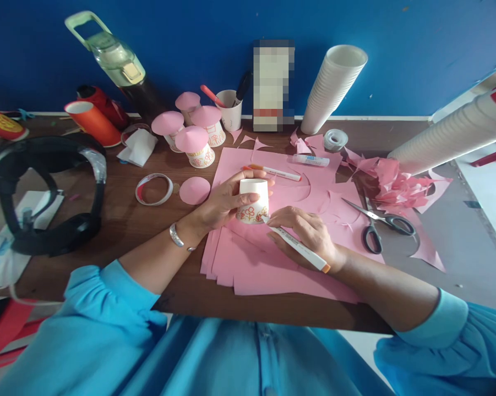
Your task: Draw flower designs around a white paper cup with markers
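My left hand (pixel 227 199) is wrapped round a small white paper cup (pixel 254 190), which stands upside down with red and orange flowers drawn near its rim. In my right hand (pixel 303 234) is a white marker with an orange end (pixel 305 252); its tip is at the cup's lower right edge. Pink paper sheets (pixel 256 269) lie beneath both hands. Another marker (pixel 278 173) rests on the paper just behind the cup. Left of my left hand lies a pink paper disc (pixel 195 190).
Decorated cups with pink cone tops (pixel 192 139) stand behind left. Scissors (pixel 375 217) and pink scraps (pixel 400 187) lie right. Tall cup stacks (pixel 330 91), a glue stick (pixel 311 160), a tape roll (pixel 154 190), a bottle (pixel 119 60) and a black headset (pixel 49 247) surround the work.
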The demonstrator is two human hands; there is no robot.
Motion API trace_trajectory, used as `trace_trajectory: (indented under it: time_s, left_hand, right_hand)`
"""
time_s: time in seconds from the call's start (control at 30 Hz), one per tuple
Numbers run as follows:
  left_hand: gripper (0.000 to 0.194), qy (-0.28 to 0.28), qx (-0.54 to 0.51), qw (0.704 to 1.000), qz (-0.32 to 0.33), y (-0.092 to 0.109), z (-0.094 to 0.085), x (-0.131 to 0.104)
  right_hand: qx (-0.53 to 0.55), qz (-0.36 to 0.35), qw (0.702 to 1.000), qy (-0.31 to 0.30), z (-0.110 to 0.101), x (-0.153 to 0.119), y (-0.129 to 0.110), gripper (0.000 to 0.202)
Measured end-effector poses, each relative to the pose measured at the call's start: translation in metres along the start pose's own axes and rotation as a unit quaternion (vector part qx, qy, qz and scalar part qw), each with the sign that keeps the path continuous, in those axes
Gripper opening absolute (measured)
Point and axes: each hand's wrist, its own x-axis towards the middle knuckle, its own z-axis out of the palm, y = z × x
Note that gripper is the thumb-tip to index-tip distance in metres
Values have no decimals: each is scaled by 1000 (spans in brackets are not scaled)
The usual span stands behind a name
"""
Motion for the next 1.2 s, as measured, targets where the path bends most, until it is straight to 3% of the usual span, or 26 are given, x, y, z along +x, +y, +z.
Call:
trace_trajectory:
  time_s: [0.23,0.57,0.93,1.2]
  left_hand:
    - [53,-14,-20,1000,11,0,1,2]
    - [48,8,-105,994,16,0,-1,2]
    - [51,23,-82,996,-1,-1,-1,3]
    - [46,37,-94,994,40,-1,-5,4]
  right_hand:
    - [0,3,1000,3,0,-1,0,24]
    - [-7,10,1000,4,0,-3,0,26]
    - [2,-10,1000,8,0,0,-2,21]
    - [-35,20,999,4,-1,-7,5,18]
